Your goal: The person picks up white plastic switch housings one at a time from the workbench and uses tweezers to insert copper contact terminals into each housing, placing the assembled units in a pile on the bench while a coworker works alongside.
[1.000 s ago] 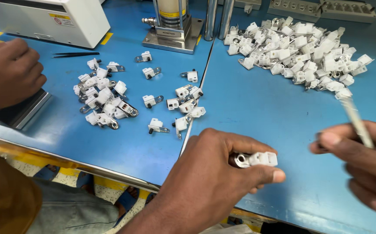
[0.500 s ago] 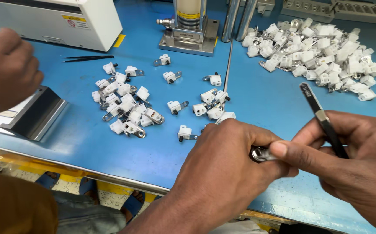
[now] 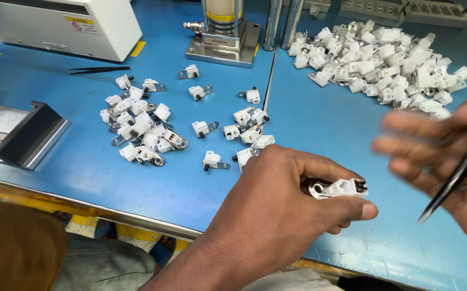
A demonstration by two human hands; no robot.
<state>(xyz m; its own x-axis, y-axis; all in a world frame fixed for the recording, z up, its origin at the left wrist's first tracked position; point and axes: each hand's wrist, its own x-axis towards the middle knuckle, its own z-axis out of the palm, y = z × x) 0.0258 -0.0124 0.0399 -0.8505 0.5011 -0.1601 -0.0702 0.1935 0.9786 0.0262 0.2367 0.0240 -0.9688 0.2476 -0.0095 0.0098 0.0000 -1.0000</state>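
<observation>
Nearest, the left hand (image 3: 293, 207) is curled around a small white plastic switch part (image 3: 341, 188) with a round metal eyelet at one end and a dark tip at the other; thumb below and fingers above pinch it, just above the near part of the blue table (image 3: 152, 188). To its right the right hand (image 3: 449, 161), blurred, grips a thin dark pair of tweezers (image 3: 449, 186) that slants down to a fine point; the fingers are loosely spread above it. The table top is smooth and matte blue, with a bright metal strip along its near edge.

Left of the hands, a folded metal bracket (image 3: 23, 134), grey and angular, rests on the table. Farther in lies a loose cluster of the same white parts (image 3: 142, 126), each a small blocky plastic body with a shiny metal tab; about twenty lie there, some touching, with roughly ten more scattered singly toward the middle. A second pair of black tweezers (image 3: 96, 69) lies flat beyond them.

At the far right, a much larger heap of white parts (image 3: 384, 64) is piled thickly, too many and too overlapped to count. At the far middle stands one press fixture (image 3: 222, 35) on a polished steel base plate, with two upright metal columns beside it. At the far left sits one white boxy machine housing (image 3: 66, 24) with smooth painted sides.
</observation>
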